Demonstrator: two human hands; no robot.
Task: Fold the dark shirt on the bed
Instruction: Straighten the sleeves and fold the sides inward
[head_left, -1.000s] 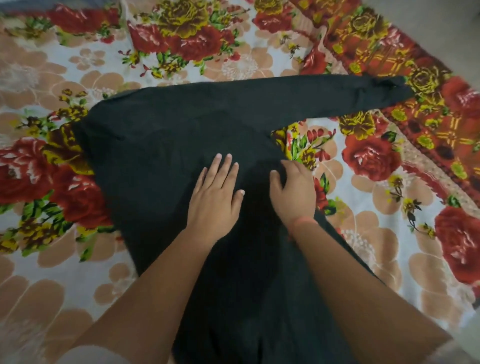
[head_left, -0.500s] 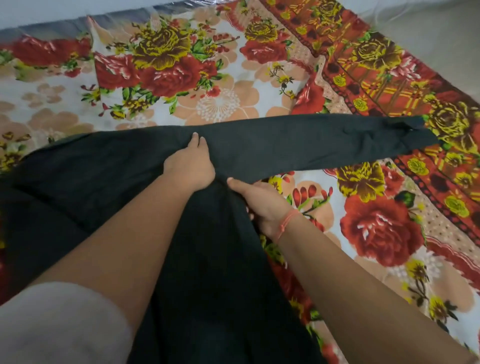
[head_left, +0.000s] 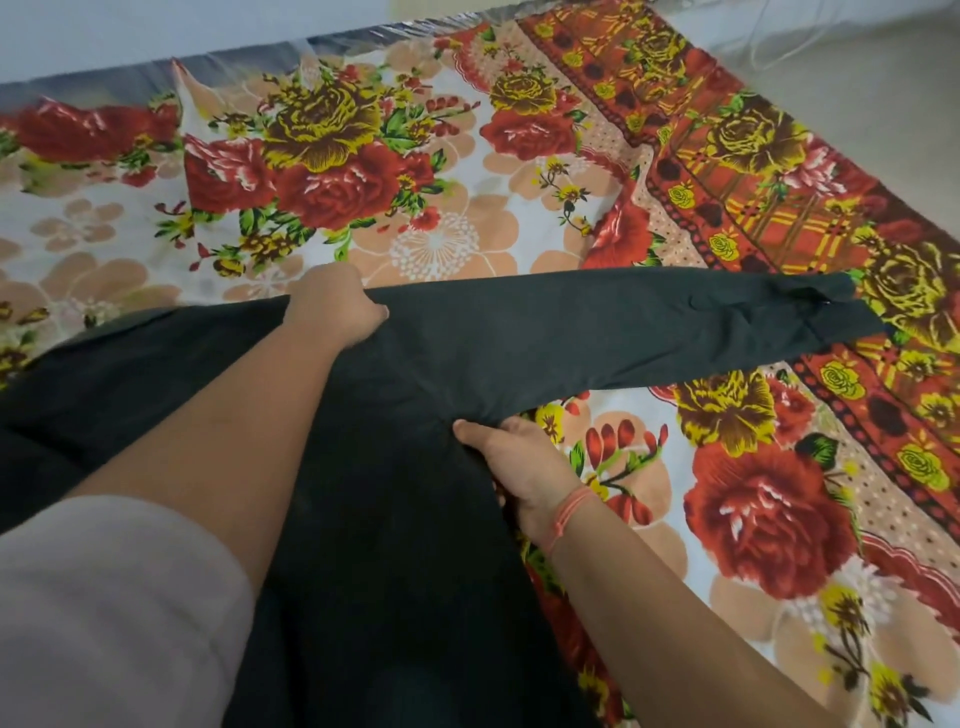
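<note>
Left hand (head_left: 332, 312), right hand (head_left: 519, 462), flat before, now grip dark shirt (head_left: 389, 519) edges.
Left at far edge, right at underarm; sleeve (head_left: 649, 332) stretches right over floral bedsheet (head_left: 441, 208).

Left hand (head_left: 335, 312), right hand (head_left: 519, 467) grip shirt (head_left: 571, 332)

You've got a floral sheet (head_left: 441, 244) with red-yellow patterned border (head_left: 779, 208); pale floor (head_left: 883, 78) beyond it, thin white cable (head_left: 763, 60) there.
</note>
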